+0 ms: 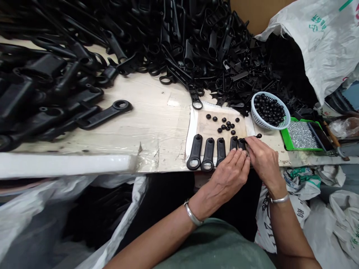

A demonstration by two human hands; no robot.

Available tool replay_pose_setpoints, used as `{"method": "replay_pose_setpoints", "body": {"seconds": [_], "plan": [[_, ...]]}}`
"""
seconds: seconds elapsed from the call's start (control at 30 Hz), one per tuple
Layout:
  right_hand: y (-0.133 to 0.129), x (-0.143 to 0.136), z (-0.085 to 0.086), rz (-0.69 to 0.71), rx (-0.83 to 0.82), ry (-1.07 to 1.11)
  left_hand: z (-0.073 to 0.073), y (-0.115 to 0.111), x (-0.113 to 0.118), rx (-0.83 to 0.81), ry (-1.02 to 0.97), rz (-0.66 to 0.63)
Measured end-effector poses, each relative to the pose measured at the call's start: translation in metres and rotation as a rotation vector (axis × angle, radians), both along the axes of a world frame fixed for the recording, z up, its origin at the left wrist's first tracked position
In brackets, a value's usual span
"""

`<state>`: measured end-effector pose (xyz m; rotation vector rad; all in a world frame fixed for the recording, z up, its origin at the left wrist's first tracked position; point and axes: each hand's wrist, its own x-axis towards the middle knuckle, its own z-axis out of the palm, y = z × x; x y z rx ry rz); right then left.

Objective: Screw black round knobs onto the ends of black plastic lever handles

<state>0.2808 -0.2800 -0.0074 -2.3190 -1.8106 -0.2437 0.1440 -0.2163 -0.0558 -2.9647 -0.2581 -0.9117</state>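
Observation:
Several black handle-shaped pieces (209, 154) stand side by side along the table's front edge, their ringed ends toward me. My left hand (231, 170) lies over the lower ends of the pieces at the right of this row, its fingers together on them. My right hand (262, 158) is bent at the row's right end, thumb and fingers pressed together beside the last piece; anything between them is hidden. Small black balls (223, 127) are scattered on the mat (202, 121) behind the row. One more black ball (259, 136) sits just beyond my right fingers.
A pale blue basket (256, 118) of black balls stands behind my right hand, beside a green tray (286, 139) of small metal parts. Black parts (190, 52) are heaped across the back and left. A white sack (316, 48) is at the upper right.

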Motion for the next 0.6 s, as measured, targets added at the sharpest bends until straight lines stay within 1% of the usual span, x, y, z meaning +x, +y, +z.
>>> {"method": "replay_pose_setpoints", "body": {"seconds": [0.17,0.23,0.3,0.47,0.53,0.6], "plan": [[0.013,0.003,0.006,-0.051,-0.146,-0.088,-0.002,0.0,0.001,-0.011,0.026,-0.016],[0.013,0.005,0.007,-0.07,-0.164,-0.088,-0.003,0.0,0.001,-0.003,0.012,-0.013],[0.01,0.007,0.007,-0.067,-0.108,-0.023,-0.002,0.0,0.001,0.006,-0.015,-0.01],[-0.003,0.017,-0.001,-0.021,0.189,0.314,0.0,0.0,0.001,0.019,-0.019,-0.005],[-0.007,0.02,-0.004,-0.047,0.254,0.409,0.001,0.0,0.0,0.022,-0.007,-0.005],[-0.009,0.02,-0.005,-0.078,0.283,0.468,0.001,0.0,0.0,0.022,0.003,-0.005]]}}
